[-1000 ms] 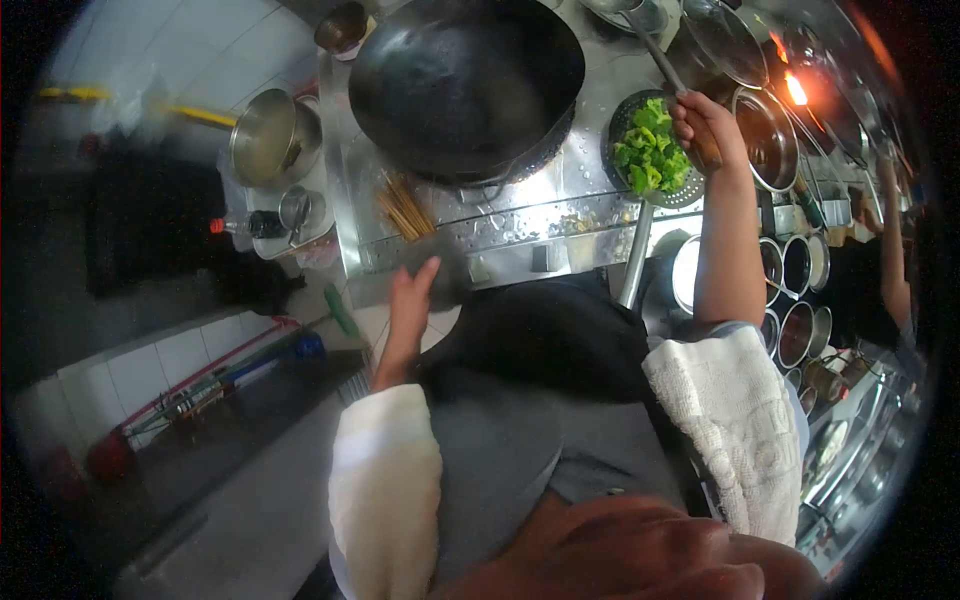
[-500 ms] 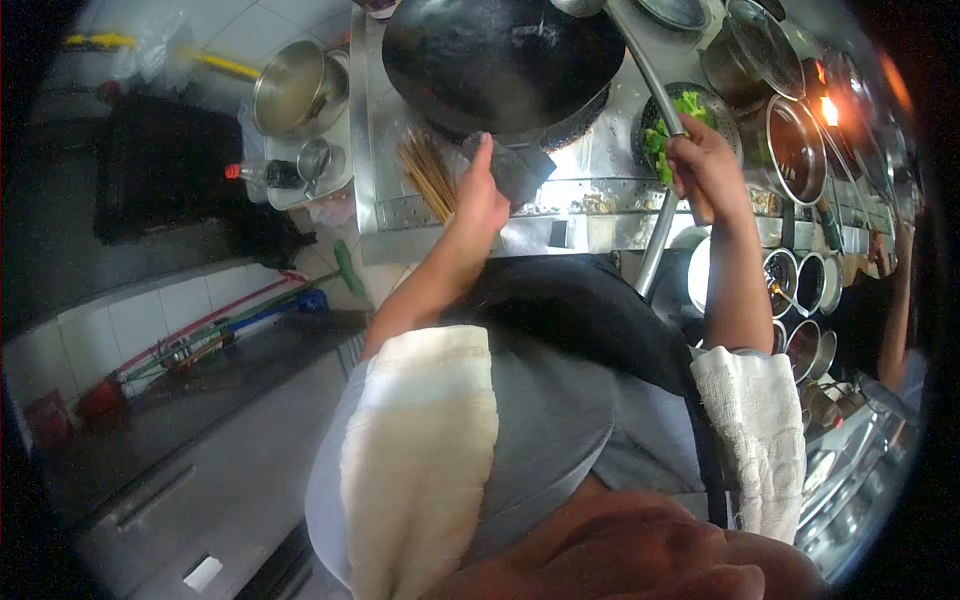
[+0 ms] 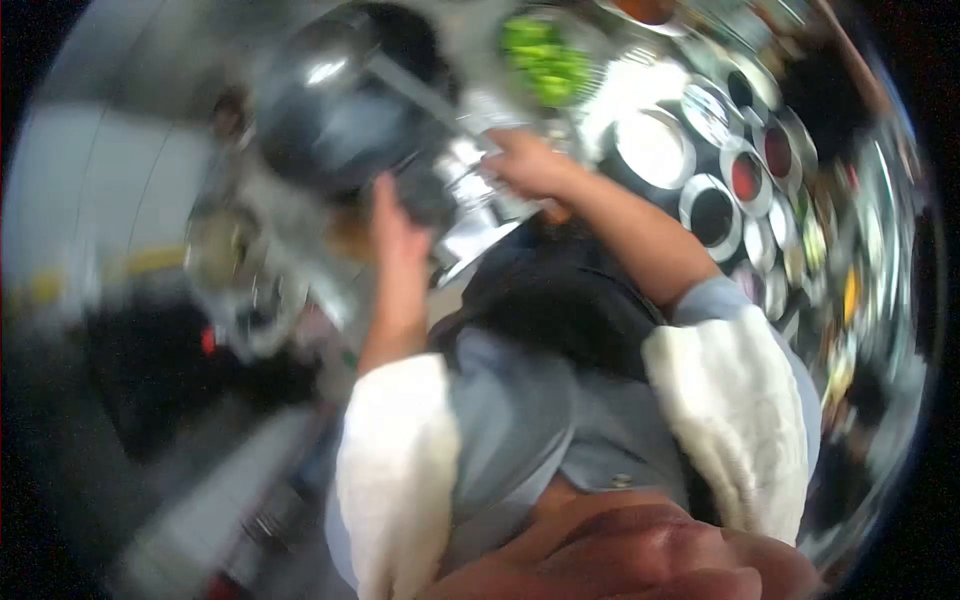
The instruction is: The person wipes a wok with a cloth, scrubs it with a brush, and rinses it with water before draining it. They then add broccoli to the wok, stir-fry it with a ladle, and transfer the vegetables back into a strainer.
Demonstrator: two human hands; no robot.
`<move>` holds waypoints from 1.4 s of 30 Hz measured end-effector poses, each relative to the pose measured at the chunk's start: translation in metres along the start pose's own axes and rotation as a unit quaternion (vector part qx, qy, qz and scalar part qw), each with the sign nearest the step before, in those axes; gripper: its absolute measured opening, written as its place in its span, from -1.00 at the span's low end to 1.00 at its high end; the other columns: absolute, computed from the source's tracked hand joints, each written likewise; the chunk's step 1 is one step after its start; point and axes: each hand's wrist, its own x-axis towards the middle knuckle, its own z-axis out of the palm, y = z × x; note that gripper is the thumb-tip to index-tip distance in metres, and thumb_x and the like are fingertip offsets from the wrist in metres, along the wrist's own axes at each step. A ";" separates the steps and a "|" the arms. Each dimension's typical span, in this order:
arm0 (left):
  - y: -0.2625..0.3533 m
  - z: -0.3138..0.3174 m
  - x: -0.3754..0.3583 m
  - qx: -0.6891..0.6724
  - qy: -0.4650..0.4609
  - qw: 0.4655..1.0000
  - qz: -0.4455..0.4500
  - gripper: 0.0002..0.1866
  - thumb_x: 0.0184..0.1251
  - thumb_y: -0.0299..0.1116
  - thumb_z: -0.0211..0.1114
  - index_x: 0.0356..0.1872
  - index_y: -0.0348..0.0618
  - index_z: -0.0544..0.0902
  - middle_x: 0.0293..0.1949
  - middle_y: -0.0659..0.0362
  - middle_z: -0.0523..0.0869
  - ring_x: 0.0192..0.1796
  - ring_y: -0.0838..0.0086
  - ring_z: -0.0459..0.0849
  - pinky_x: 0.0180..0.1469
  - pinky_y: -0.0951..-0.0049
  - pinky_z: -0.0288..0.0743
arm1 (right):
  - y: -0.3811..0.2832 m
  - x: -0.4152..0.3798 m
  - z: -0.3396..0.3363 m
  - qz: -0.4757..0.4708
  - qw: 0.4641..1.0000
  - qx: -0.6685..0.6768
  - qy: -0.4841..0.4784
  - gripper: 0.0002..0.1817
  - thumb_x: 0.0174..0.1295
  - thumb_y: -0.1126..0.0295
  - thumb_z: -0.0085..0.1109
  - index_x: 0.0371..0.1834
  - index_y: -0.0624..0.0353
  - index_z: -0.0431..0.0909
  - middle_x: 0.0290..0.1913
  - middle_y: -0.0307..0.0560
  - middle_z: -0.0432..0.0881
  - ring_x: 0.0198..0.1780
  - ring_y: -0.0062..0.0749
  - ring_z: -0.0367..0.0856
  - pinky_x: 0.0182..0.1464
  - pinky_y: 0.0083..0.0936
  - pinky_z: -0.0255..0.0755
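A black wok [image 3: 340, 110] fills the upper left part of the head view, with a bright shine inside. My left hand [image 3: 400, 232] is at its near edge, thumb pointing up, closed on a dark cloth [image 3: 430, 195] against the rim. The wok's handle, if any, is hidden. My right hand [image 3: 530, 165] is wrapped round the handle of a long metal ladle [image 3: 425, 98], whose shaft slants up left into the wok. Motion blurs the ladle's bowl. Beyond my right hand, green leafy vegetables [image 3: 545, 62] lie in a round perforated strainer [image 3: 597, 60].
Several round seasoning containers [image 3: 712, 215] crowd the right side, one with red contents [image 3: 745, 177]. Left of the wok stands a metal pot [image 3: 222, 248], near a bottle with a red cap [image 3: 208, 341]. A person's arm [image 3: 855, 55] shows at the upper right.
The view has swung to the right and blurred. The ladle, earlier held over the strainer side, now reaches into the wok. My left hand stays at the wok's edge.
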 end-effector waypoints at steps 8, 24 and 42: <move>0.028 -0.099 -0.060 0.160 0.058 0.985 0.038 -0.59 0.47 -0.12 0.14 0.12 -0.24 0.57 0.09 0.07 0.66 0.08 0.22 0.66 0.17 0.21 0.54 | 0.070 -0.167 -0.051 -0.024 0.916 0.361 0.173 -0.59 0.31 0.33 0.18 0.19 0.21 0.48 -0.45 -0.23 0.48 -0.61 -0.58 0.48 -0.60 -0.63 0.41; -0.031 -0.043 -0.055 0.491 0.111 0.838 0.212 -0.67 0.34 -0.28 0.22 -0.02 -0.32 0.59 -0.05 0.01 0.68 -0.01 0.26 0.67 0.06 0.21 0.56 | 0.281 -0.316 -0.319 0.314 0.757 -0.152 0.552 -0.63 0.13 0.40 0.01 -0.02 0.34 0.57 -0.12 0.37 0.68 -0.05 0.18 0.68 0.04 -0.10 0.51; -0.128 0.069 -0.086 0.460 0.030 0.873 0.161 -0.58 0.29 -0.51 0.25 0.18 -0.34 0.47 0.12 0.03 0.61 0.06 0.29 0.62 0.16 0.35 0.47 | 0.299 -0.367 -0.352 0.100 0.734 0.455 0.494 -0.87 0.23 0.41 0.21 -0.35 0.23 0.51 -0.49 -0.20 0.55 -0.58 -0.58 0.45 -0.59 -0.63 0.30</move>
